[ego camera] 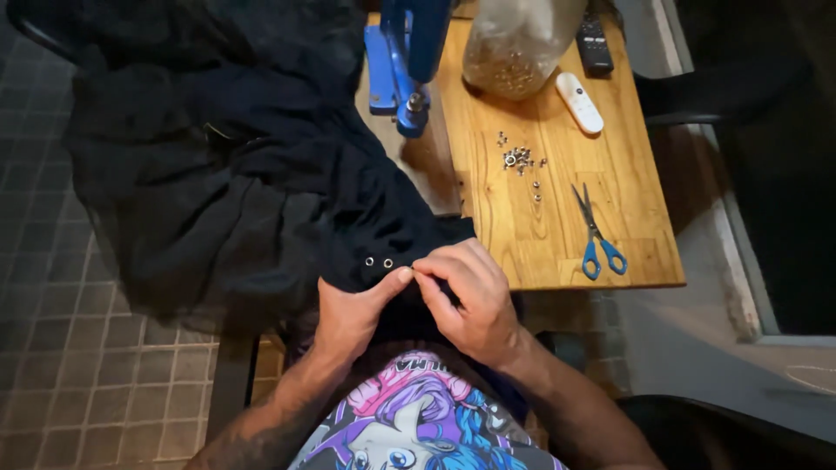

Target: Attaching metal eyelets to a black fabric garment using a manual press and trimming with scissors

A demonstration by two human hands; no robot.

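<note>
Both hands (418,300) pinched shut on black cloth (261,200) edge; fingers (427,271) just right of eyelets (379,262), near worktop (557,226) corner.

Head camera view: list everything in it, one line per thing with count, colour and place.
black garment: one, black, draped over table's left side
eyelets in garment: two, silver, near the hem by the thumbs
press tool: one, blue, table top left
loose eyelets: small pile, silver, table centre
scissors: one, blue handles, table right
white remote: one, white, upper table
black remote: one, black, top edge
clear bag: one, transparent, top centre
wooden table: one, light wood
left hand: pinching garment hem
right hand: pinching garment hem
</note>
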